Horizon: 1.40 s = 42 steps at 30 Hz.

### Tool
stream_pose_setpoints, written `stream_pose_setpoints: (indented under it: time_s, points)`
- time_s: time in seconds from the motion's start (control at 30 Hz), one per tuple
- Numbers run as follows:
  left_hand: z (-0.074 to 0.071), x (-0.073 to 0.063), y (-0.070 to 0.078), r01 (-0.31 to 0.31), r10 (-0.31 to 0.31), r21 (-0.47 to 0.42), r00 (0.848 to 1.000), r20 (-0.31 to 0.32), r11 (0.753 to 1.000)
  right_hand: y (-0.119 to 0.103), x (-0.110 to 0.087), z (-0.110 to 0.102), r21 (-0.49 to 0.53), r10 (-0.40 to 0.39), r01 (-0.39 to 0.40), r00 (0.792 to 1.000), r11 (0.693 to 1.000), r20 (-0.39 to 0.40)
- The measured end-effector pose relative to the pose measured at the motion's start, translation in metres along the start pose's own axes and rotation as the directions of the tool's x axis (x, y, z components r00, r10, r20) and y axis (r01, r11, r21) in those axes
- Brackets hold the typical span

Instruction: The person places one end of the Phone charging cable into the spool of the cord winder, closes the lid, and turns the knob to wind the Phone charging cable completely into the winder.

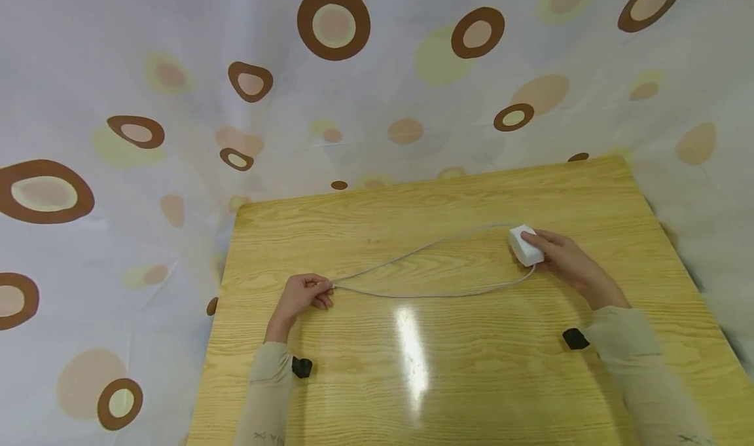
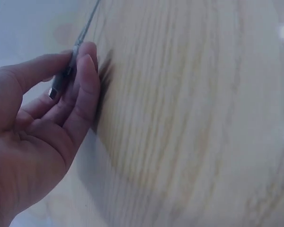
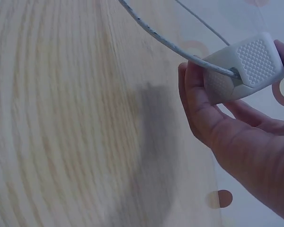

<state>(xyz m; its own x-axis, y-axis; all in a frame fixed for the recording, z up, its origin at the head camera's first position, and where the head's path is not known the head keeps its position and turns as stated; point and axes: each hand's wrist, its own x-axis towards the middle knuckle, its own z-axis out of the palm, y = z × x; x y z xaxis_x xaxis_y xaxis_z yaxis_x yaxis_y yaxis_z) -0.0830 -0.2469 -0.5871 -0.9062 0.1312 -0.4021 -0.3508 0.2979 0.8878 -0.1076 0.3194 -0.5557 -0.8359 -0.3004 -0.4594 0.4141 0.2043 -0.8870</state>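
Observation:
My right hand grips a small white block with rounded edges above the right part of the table. In the right wrist view, the dimpled end of the block shows, with a pale cable coming out of an opening in it. Two lengths of cable run from the block across to the left. There my left hand pinches them together between thumb and fingers. A small metal-tipped plug sticks out below the pinch in the left wrist view.
Underneath both hands lies a wood-grain table with a glare streak in its middle. White cloth with brown and beige spots hangs behind and at both sides. Small black pieces sit at both sleeves.

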Motion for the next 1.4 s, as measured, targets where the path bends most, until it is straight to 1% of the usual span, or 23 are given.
stream_pose_setpoints:
  time_s: [0.13, 0.2, 0.27, 0.3, 0.43, 0.53, 0.57, 0.6, 0.63, 0.73, 0.83, 0.87, 0.93, 0.97, 1.0, 1.03, 1.07, 1.1, 1.13, 1.2, 1.27, 1.33, 1.4]
  points:
    - [0.001, 0.004, 0.003, 0.023, -0.025, -0.033, 0.998, -0.060, 0.999, 0.004, 0.002, 0.007, 0.078, 0.011, -0.012, 1.000, 0.997, 0.017]
    - [0.002, 0.007, 0.004, 0.034, -0.039, -0.048, 0.995, -0.097, 0.998, 0.006, 0.003, 0.011, 0.154, 0.005, -0.009, 1.000, 0.988, 0.029]
    - [0.003, 0.010, 0.003, 0.034, -0.041, -0.053, 0.990, -0.133, 0.998, 0.008, 0.003, 0.015, 0.241, -0.014, 0.002, 0.999, 0.970, 0.046]
    - [0.003, 0.011, 0.003, 0.031, -0.038, -0.051, 0.988, -0.149, 0.998, 0.009, 0.003, 0.017, 0.287, -0.027, 0.010, 0.998, 0.958, 0.055]
    - [0.005, 0.018, 0.002, 0.006, -0.014, -0.041, 0.977, -0.211, 0.999, 0.013, 0.005, 0.025, 0.468, -0.082, 0.027, 0.992, 0.883, 0.098]
    - [0.007, 0.021, 0.004, -0.006, -0.007, -0.052, 0.970, -0.241, 0.999, 0.017, 0.007, 0.030, 0.546, -0.119, 0.021, 0.982, 0.837, 0.144]
    - [0.007, 0.021, 0.004, -0.007, -0.008, -0.060, 0.969, -0.248, 0.998, 0.017, 0.007, 0.032, 0.557, -0.128, 0.020, 0.979, 0.830, 0.157]
    - [0.008, 0.022, 0.004, -0.009, -0.008, -0.065, 0.967, -0.253, 0.998, 0.019, 0.008, 0.034, 0.580, -0.134, 0.008, 0.975, 0.814, 0.175]
    - [0.008, 0.022, 0.005, -0.011, -0.007, -0.067, 0.966, -0.259, 0.998, 0.019, 0.008, 0.036, 0.588, -0.142, 0.003, 0.972, 0.809, 0.189]
    - [0.009, 0.021, 0.006, -0.022, 0.008, -0.046, 0.957, -0.289, 0.999, 0.021, 0.009, 0.042, 0.591, -0.153, -0.006, 0.964, 0.807, 0.219]
    - [0.010, 0.020, 0.009, -0.032, 0.037, 0.021, 0.941, -0.335, 0.999, 0.022, 0.010, 0.047, 0.555, -0.146, -0.002, 0.964, 0.832, 0.222]
    - [0.011, 0.019, 0.010, -0.034, 0.048, 0.046, 0.935, -0.351, 0.998, 0.022, 0.011, 0.049, 0.551, -0.139, -0.006, 0.965, 0.835, 0.222]
    - [0.016, 0.016, 0.014, -0.035, 0.098, 0.166, 0.917, -0.387, 0.986, 0.022, 0.011, 0.052, 0.536, -0.129, -0.011, 0.966, 0.844, 0.224]
    - [0.020, 0.014, 0.017, -0.031, 0.127, 0.236, 0.907, -0.401, 0.971, 0.022, 0.012, 0.053, 0.534, -0.124, -0.016, 0.966, 0.846, 0.226]
    - [0.026, 0.013, 0.020, -0.037, 0.168, 0.310, 0.898, -0.407, 0.950, 0.022, 0.012, 0.054, 0.531, -0.123, -0.018, 0.966, 0.847, 0.229]
    - [0.033, 0.012, 0.025, -0.052, 0.222, 0.389, 0.886, -0.406, 0.920, 0.021, 0.013, 0.055, 0.535, -0.125, -0.019, 0.965, 0.845, 0.232]
    - [0.042, 0.011, 0.030, -0.065, 0.278, 0.471, 0.874, -0.399, 0.880, 0.021, 0.013, 0.056, 0.537, -0.129, -0.018, 0.963, 0.843, 0.235]
    - [0.051, 0.011, 0.036, -0.083, 0.339, 0.547, 0.859, -0.384, 0.833, 0.020, 0.014, 0.057, 0.537, -0.136, -0.014, 0.962, 0.843, 0.237]
    - [0.061, 0.012, 0.042, -0.117, 0.395, 0.607, 0.850, -0.347, 0.786, 0.019, 0.015, 0.059, 0.537, -0.143, -0.008, 0.960, 0.843, 0.239]
    - [0.081, 0.014, 0.053, -0.217, 0.499, 0.689, 0.834, -0.237, 0.691, 0.019, 0.017, 0.063, 0.543, -0.156, -0.001, 0.957, 0.840, 0.244]
    - [0.102, 0.018, 0.061, -0.321, 0.564, 0.729, 0.819, -0.107, 0.604, 0.019, 0.019, 0.069, 0.546, -0.157, -0.003, 0.956, 0.838, 0.247]
    - [0.121, 0.022, 0.065, -0.421, 0.596, 0.733, 0.803, 0.026, 0.534, 0.021, 0.022, 0.075, 0.543, -0.146, -0.014, 0.957, 0.839, 0.250]
    - [0.139, 0.026, 0.068, -0.493, 0.604, 0.713, 0.787, 0.122, 0.498, 0.022, 0.023, 0.081, 0.534, -0.134, -0.020, 0.959, 0.845, 0.248]
